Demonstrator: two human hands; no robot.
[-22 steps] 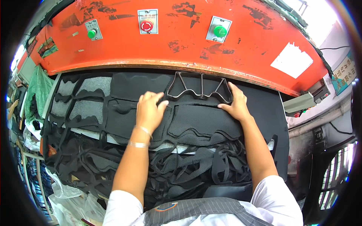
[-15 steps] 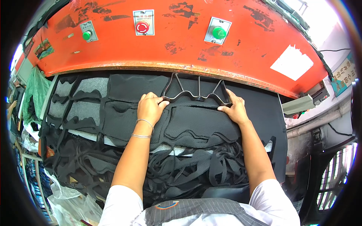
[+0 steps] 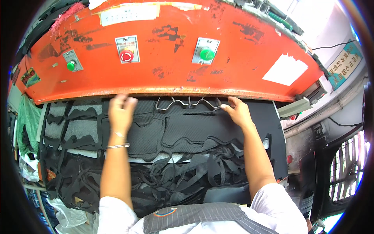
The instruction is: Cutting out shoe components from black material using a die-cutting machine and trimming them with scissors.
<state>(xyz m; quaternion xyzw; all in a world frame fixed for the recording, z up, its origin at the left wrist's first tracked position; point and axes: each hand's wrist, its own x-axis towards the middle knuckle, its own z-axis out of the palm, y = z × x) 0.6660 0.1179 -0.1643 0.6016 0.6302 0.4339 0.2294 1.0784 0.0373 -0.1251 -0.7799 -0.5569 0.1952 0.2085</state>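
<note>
A metal cutting die (image 3: 189,104) with a wavy front edge and cross struts lies on the black textured sheet material (image 3: 202,126), its back part hidden beneath the red machine beam. My right hand (image 3: 239,113) is at the die's right end, thumb tip at or very near the metal, fingers apart. Off to the left of the die, my left hand (image 3: 121,113) is raised over the sheet near the beam's lower edge. It is smeared by motion, but its fingers look apart and nothing shows in them. Wavy cut lines mark the sheet below the die.
The red machine beam (image 3: 167,82) spans the far side, carrying a red button (image 3: 126,55), a green button (image 3: 207,54) and a smaller green button (image 3: 71,65). Black offcut strips (image 3: 187,171) heap along the near side. A green bag (image 3: 28,121) hangs at the left.
My left hand has let go of the die and moved left. The die sits farther under the beam, and my right hand's grip on its end has loosened. The whole view has shifted.
</note>
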